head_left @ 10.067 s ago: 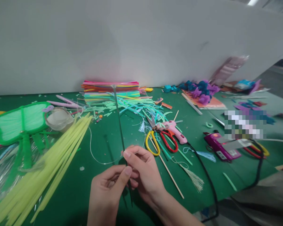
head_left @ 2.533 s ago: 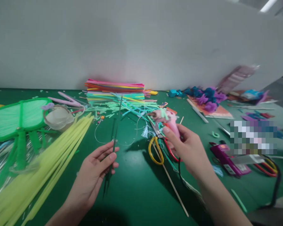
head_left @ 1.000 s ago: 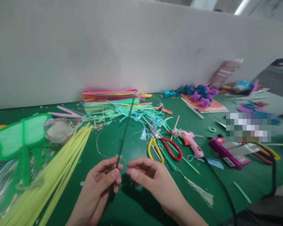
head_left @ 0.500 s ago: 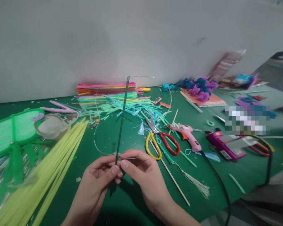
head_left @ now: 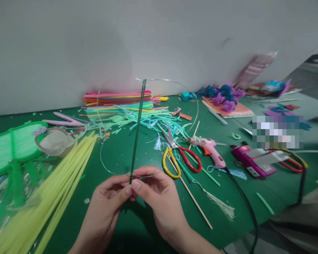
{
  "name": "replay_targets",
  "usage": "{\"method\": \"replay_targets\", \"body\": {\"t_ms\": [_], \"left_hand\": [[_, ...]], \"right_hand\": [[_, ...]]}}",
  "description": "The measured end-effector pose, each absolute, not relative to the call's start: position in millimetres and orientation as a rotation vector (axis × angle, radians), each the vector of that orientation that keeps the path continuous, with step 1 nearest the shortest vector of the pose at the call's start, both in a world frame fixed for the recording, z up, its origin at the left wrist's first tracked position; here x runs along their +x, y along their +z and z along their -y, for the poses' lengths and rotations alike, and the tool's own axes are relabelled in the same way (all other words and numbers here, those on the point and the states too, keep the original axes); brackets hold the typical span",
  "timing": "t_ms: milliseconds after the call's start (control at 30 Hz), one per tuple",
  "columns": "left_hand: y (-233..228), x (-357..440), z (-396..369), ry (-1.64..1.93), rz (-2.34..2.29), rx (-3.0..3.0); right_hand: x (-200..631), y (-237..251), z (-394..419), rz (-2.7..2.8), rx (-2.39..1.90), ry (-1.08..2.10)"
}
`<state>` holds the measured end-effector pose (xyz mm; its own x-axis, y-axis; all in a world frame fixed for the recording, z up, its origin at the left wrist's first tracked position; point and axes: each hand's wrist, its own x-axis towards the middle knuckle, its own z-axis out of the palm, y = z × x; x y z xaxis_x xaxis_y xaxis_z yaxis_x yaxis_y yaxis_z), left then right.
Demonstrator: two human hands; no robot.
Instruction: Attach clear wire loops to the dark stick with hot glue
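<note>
Green stem wire [head_left: 136,130] pinched upright by both hands: left [head_left: 110,204], right [head_left: 159,201]; no writing legible

Two bare hands in shot, the left hand [head_left: 106,206] and the right hand [head_left: 159,197], no gloves on either. No rings, no watch, no bracelet at either wrist. Forearms are bare as well, right down to the lower edge. Fingers [head_left: 136,185] show short, plain nails, unpainted.
</note>
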<state>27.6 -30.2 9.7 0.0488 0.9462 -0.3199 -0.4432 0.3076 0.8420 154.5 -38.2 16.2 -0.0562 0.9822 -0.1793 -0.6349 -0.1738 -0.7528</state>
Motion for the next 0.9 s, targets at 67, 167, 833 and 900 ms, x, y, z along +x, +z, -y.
{"method": "replay_targets", "body": {"t_ms": [67,167,833,900], "left_hand": [[8.9,26.8,29.6,1.173,-1.034,0.612],[8.3,26.1,28.8,1.181,-1.058,0.601],[5.7,25.0,29.8,1.170,-1.115,0.685],[4.9,24.8,29.9,1.171,-1.125,0.692]], "right_hand": [[154.3,16.2,38.9,0.604,-0.821,1.567],[153.9,15.1,39.9,0.633,-0.838,1.533],[154.7,14.4,39.0,0.654,-0.833,1.451],[154.5,13.9,38.8,0.650,-0.839,1.446]]}}
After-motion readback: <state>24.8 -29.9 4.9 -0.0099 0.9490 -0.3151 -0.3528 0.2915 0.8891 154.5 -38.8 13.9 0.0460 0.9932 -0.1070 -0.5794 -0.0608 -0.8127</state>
